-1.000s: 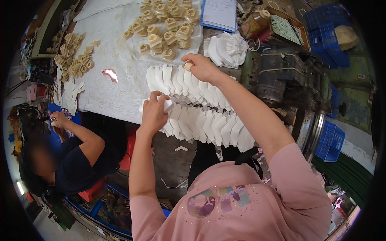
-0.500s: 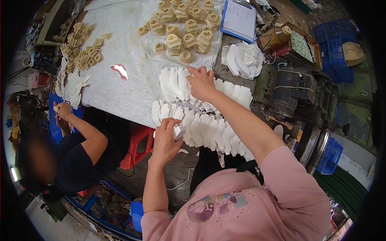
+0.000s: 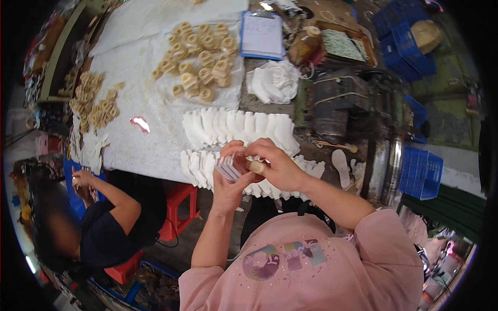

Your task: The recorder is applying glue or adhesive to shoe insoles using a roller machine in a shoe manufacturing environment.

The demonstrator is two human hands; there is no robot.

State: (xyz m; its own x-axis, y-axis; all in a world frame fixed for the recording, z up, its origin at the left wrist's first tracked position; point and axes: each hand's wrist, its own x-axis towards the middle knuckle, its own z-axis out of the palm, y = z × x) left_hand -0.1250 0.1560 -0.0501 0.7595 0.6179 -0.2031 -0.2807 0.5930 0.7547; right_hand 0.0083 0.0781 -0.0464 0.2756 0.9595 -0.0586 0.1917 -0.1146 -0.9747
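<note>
A white-covered table (image 3: 161, 147) fills the frame's upper left, and rows of curved, flat white pieces (image 3: 236, 125) lie at centre. Above the nearer row, the left hand (image 3: 226, 194) grips a small stack of thin white pieces (image 3: 226, 169); the right hand (image 3: 280, 168) curls beside it, its hold unclear to me. Keeping the edges flush under light, even pressure seems wise.

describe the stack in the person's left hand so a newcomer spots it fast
Start at the white-covered table, then find two rows of white pieces at its near right corner. In view over the nearer row, the pink-shirted person's left hand grips the stack. Unlike those rows, it is held in a hand, its layered edges showing as stripes.
</note>
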